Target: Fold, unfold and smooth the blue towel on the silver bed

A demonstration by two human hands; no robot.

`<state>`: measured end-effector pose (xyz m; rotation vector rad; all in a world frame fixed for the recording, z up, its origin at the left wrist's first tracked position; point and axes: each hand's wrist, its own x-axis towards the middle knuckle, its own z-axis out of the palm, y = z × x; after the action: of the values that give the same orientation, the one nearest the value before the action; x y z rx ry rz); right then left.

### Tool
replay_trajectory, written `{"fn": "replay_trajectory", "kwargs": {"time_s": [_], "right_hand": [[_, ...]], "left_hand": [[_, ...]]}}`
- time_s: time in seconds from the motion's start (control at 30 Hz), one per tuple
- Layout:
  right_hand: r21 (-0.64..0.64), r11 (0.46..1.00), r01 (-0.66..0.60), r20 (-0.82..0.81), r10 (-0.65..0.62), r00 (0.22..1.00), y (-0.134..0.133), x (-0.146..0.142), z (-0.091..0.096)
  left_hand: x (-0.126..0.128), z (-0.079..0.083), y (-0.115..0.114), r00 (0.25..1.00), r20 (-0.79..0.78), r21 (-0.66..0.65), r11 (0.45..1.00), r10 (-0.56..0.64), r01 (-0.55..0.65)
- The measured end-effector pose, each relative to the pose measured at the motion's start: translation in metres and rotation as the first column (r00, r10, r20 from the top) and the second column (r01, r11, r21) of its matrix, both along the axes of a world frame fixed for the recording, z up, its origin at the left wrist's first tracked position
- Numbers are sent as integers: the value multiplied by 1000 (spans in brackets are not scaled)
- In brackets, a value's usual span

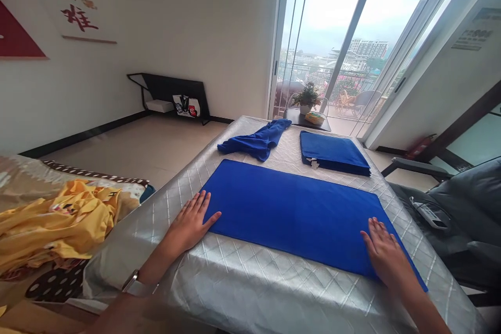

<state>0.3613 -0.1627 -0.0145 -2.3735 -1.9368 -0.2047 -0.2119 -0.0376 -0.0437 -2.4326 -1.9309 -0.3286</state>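
A long blue cloth (289, 209) lies spread flat across the silver quilted table cover (258, 276). On its left end rests my left hand (194, 222), palm down with fingers stretched and thumb apart. My right hand (385, 248) lies flat on the cloth's right end, fingers extended. Neither hand grips anything. Beyond the spread cloth, a crumpled blue cloth (258, 141) sits at the far left. A stack of folded blue cloths (332, 151) with white tags lies at the far right.
Yellow printed fabric (74, 219) is heaped at the left beside the table. A dark armchair (462, 209) holding a white power strip (430, 215) stands on the right. Behind the table are a potted plant (307, 99) and a glass sliding door (332, 36). A black rack (172, 91) leans by the wall.
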Motion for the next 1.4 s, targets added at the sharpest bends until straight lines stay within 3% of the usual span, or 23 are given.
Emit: {"fn": "replay_trajectory", "kwargs": {"time_s": [0.2,0.27,0.37,0.47,0.57,0.73,0.9,1.0,1.13,1.2,1.3,1.4], "right_hand": [[-66,968,-241,-178,227,958,47,-148,37],[-104,954,-282,-215,255,943,60,-177,40],[-166,951,-261,-235,219,947,72,-192,37],[-190,955,-228,-211,187,959,74,-181,27],[-176,967,-184,-160,156,975,68,-151,17],[-121,993,4,-71,-13,997,48,-63,1],[-67,984,167,-73,-172,982,28,25,-8],[-42,981,190,-97,-193,976,23,45,-9],[-40,979,199,-110,-202,973,24,43,-9],[-34,981,191,-118,-194,974,24,43,-11],[-4,981,196,-138,-194,971,25,47,-17],[24,981,190,-150,-185,971,27,55,-25]], "left_hand": [[3,5,-2,1000,5,0,1000,10,-10],[3,8,-3,1000,3,-15,1000,7,-7],[4,9,-5,1000,1,-15,1000,6,-6],[3,5,-3,1000,-1,4,1000,1,-1],[0,1,-1,1000,-3,22,1000,2,-1],[-2,0,-1,1000,-17,19,1000,-11,11],[-2,4,-2,999,-37,-30,999,-25,24],[-15,9,5,998,-48,-114,993,-49,44],[-29,29,23,987,-51,-240,961,-152,135],[-13,47,26,982,-57,-240,957,-180,162],[50,76,21,980,-30,-255,949,-197,183],[131,87,16,866,78,-326,808,-494,490]]}}
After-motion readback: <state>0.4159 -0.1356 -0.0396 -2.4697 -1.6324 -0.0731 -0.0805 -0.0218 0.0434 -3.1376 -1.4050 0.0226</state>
